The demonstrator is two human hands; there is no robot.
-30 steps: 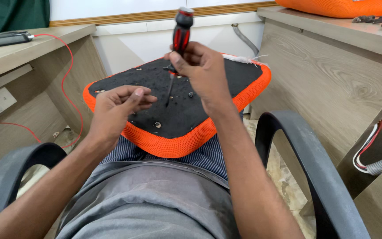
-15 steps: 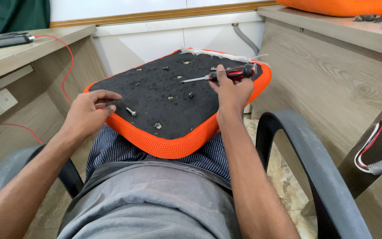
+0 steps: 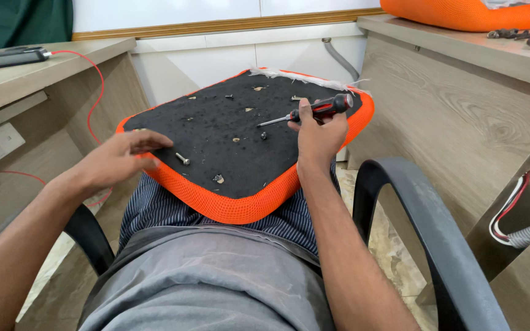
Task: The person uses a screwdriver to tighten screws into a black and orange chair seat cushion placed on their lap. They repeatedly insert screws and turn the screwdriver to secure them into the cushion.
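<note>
While the orange mesh-edged seat cushion with its black fabric underside [image 3: 240, 144] rests upturned across the person's lap, the right hand [image 3: 319, 138] closes around a red-and-black-handled screwdriver [image 3: 311, 111], held almost flat with its tip over the black panel. The left hand [image 3: 118, 160] lies flat, fingers loosely spread, on the cushion's near left edge, pinching nothing, just beside a loose silver screw [image 3: 182, 159]. The cushion looks light, padded at the rim and stiff underneath; it is probably best gripped by its orange edges. The small screw could roll off.
</note>
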